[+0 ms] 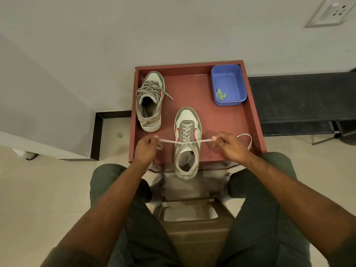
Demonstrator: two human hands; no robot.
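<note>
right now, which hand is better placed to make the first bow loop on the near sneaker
Right, probably: the right hand pinches the lace with a long slack tail curving past it, enough to fold into a loop. The left hand shows only a short tail.

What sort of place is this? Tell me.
Likely a room at home: white wall socket, cream tiled floor, low red-brown tray-top table holding grey-and-white lace-up sneakers.
</note>
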